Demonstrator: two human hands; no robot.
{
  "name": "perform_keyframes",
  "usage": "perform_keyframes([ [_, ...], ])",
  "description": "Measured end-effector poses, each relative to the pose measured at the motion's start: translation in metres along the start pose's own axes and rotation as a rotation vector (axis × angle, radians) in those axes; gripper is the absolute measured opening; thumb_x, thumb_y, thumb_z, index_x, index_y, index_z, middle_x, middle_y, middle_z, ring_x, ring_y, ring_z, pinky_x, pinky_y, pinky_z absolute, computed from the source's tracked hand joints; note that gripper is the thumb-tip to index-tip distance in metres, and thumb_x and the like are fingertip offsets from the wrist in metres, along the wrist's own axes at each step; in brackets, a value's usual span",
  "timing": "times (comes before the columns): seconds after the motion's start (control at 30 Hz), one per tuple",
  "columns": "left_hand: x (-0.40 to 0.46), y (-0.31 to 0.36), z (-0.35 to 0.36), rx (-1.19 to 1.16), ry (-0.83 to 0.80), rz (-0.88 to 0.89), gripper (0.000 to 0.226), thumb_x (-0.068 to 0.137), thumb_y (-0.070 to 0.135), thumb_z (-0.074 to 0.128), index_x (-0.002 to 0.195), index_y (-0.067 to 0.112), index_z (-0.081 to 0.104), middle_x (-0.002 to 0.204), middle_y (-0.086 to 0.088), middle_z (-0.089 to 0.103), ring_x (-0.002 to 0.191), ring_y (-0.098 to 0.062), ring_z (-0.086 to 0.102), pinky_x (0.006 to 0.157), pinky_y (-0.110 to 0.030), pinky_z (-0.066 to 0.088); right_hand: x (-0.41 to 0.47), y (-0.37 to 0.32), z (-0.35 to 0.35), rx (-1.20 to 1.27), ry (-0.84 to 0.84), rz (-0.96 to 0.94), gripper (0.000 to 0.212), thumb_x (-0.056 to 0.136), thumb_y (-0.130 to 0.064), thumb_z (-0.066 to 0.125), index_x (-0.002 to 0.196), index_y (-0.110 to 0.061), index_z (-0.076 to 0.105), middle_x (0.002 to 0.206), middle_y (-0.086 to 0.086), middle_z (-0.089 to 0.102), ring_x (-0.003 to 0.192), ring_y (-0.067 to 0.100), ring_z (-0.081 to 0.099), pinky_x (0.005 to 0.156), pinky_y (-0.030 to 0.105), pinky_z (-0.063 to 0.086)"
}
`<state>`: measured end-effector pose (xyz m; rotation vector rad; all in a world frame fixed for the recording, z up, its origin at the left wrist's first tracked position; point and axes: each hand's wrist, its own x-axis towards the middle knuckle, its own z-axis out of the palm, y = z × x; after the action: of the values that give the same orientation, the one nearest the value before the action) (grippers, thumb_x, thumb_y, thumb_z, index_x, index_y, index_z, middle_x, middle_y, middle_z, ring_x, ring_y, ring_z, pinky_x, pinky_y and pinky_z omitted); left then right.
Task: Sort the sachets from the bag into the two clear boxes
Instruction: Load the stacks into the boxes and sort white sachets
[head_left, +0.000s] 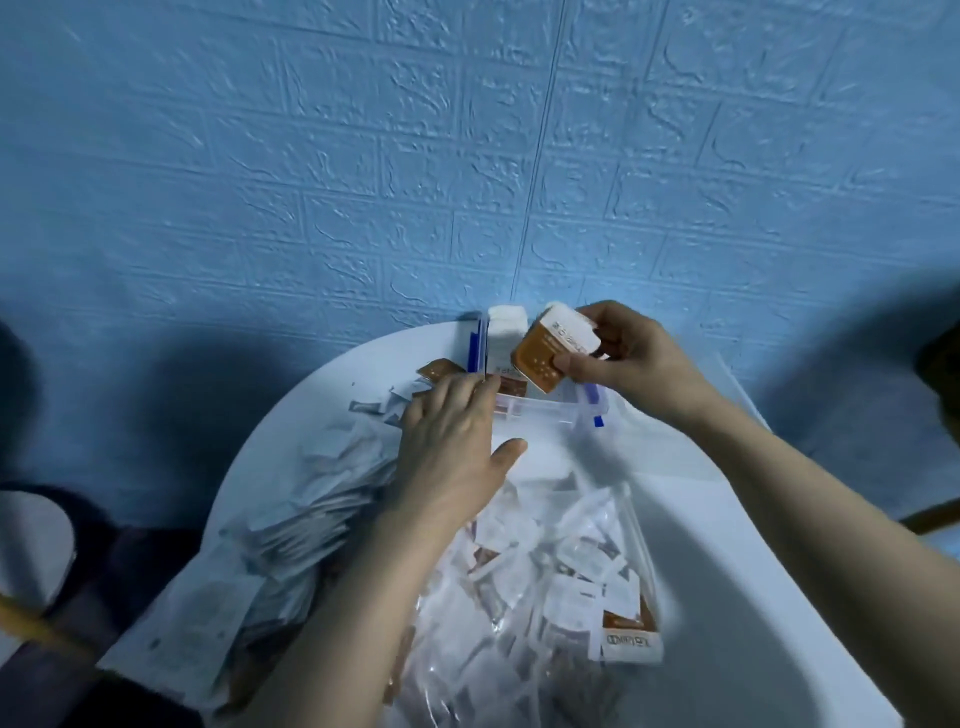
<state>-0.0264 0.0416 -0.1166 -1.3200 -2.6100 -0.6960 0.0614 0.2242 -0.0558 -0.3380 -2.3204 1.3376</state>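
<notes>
1. The right grip (618, 358) pinches a small stack of brown and white sachets (553, 348) above the clear box (540, 410) near the far edge of the counter (737, 545).
2. The left grip (457, 441) lies flat with straight fingers on loose sachets (322, 499) by the left edge.
3. The clear bag (545, 587) of sachets lies at the near edge.
</notes>
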Motion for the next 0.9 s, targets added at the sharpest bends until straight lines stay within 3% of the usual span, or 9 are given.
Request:
perform_keyframes([
  [0.13,0.009,-0.007,0.021,0.039,-0.013,0.032,0.073,0.094,0.052,0.045,0.153,0.026,0.010,0.161,0.007,0.007,0.146,-0.015,0.006,0.116,-0.040,0.009,0.030,0.014,0.007,-0.073,-0.039,0.045,0.033,0.080,-0.007,0.076,0.105,-0.009,0.055,0.089,0.011,0.068,0.075,0.021,0.061,0.075,0.040,0.051],
  [0.23,0.010,-0.012,0.029,0.007,-0.014,0.058,0.071,0.095,0.050,0.045,0.153,0.027,0.011,0.161,0.010,0.006,0.147,-0.013,0.006,0.117,-0.040,0.005,0.043,0.023,0.009,-0.058,-0.083,0.074,0.034,0.080,-0.006,0.075,0.108,-0.003,0.055,0.088,0.015,0.067,0.076,0.024,0.061,0.078,0.042,0.054],
  [0.4,0.010,-0.015,0.033,-0.059,0.010,0.059,0.070,0.095,0.045,0.049,0.153,0.031,0.012,0.159,0.014,0.005,0.145,-0.010,0.009,0.117,-0.038,0.007,0.054,0.030,0.007,-0.010,-0.195,0.130,0.028,0.083,0.001,0.070,0.107,0.001,0.056,0.083,0.009,0.065,0.079,0.024,0.059,0.071,0.027,0.055],
  [0.53,0.008,-0.016,0.036,-0.072,0.027,0.055,0.072,0.094,0.043,0.051,0.153,0.031,0.010,0.159,0.015,0.001,0.145,-0.009,0.009,0.116,-0.035,0.006,0.059,0.035,0.002,-0.060,-0.230,0.150,0.026,0.082,0.001,0.072,0.103,-0.002,0.058,0.091,0.014,0.066,0.079,0.025,0.059,0.080,0.037,0.053],
  [0.67,0.007,-0.016,0.038,-0.091,0.029,0.060,0.076,0.093,0.040,0.055,0.153,0.027,0.011,0.160,0.013,0.005,0.145,-0.011,0.014,0.116,-0.037,0.011,0.061,0.040,0.003,-0.124,-0.283,0.127,0.026,0.079,0.003,0.074,0.097,-0.008,0.059,0.094,0.020,0.066,0.081,0.023,0.060,0.074,0.026,0.052],
  [0.73,0.008,-0.016,0.039,-0.093,0.027,0.061,0.076,0.093,0.040,0.054,0.153,0.026,0.011,0.160,0.013,0.003,0.145,-0.011,0.013,0.117,-0.037,0.011,0.063,0.042,0.005,-0.184,-0.305,0.110,0.028,0.078,0.000,0.077,0.100,-0.005,0.060,0.098,0.026,0.066,0.080,0.024,0.060,0.076,0.032,0.052],
  [0.8,0.008,-0.017,0.039,-0.087,0.026,0.062,0.075,0.094,0.041,0.052,0.153,0.027,0.009,0.160,0.014,0.000,0.145,-0.010,0.012,0.117,-0.036,0.010,0.066,0.045,0.010,-0.294,-0.308,0.080,0.033,0.076,-0.007,0.080,0.103,-0.006,0.061,0.093,0.020,0.063,0.077,0.022,0.058,0.078,0.039,0.051],
  [0.9,0.008,-0.017,0.039,-0.091,0.029,0.060,0.074,0.094,0.040,0.053,0.153,0.027,0.010,0.160,0.014,0.002,0.145,-0.011,0.013,0.117,-0.036,0.010,0.063,0.044,0.021,-0.430,-0.278,-0.013,0.033,0.073,-0.012,0.082,0.099,-0.008,0.062,0.087,0.004,0.055,0.069,0.013,0.052,0.072,0.033,0.050],
])
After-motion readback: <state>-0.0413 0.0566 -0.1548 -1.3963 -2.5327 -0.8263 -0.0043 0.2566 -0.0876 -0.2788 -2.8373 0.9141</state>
